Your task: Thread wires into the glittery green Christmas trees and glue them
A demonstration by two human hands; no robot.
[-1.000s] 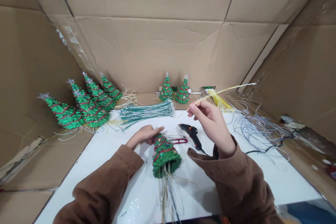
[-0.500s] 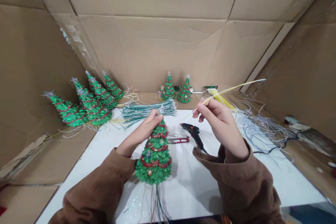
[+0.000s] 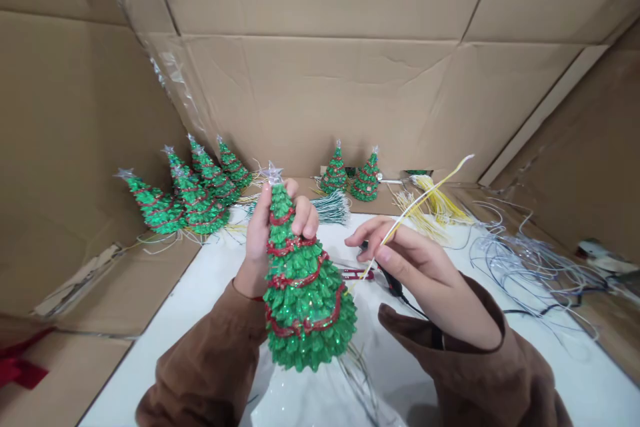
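A glittery green Christmas tree ornament [image 3: 305, 300] with red garlands and a clear star stands tilted in front of me. My left hand [image 3: 280, 223] is wrapped round its upper part, just below the star. Thin wires [image 3: 361, 380] trail from under its base. To the right, my right hand [image 3: 407, 257] pinches a yellow and white wire pair [image 3: 425, 195] between thumb and fingers, its far end pointing up and right. Behind that hand lies a black glue gun [image 3: 393, 280], mostly hidden. Partly covered by the tree are red-handled thread snips [image 3: 356, 274].
Several similar trees [image 3: 200, 203] stand at the back left, and two more [image 3: 366, 177] at the back. Bundles of green wires [image 3: 333, 207] and yellow wires [image 3: 443, 200] lie along the white tabletop's far edge. Tangled pale wires [image 3: 520, 267] spread at right. Cardboard walls [image 3: 320, 100] enclose the table.
The held tree has come closer and turned, with the left hand now lower round its top. My right hand has dropped a little with the wires. The view has shifted left.
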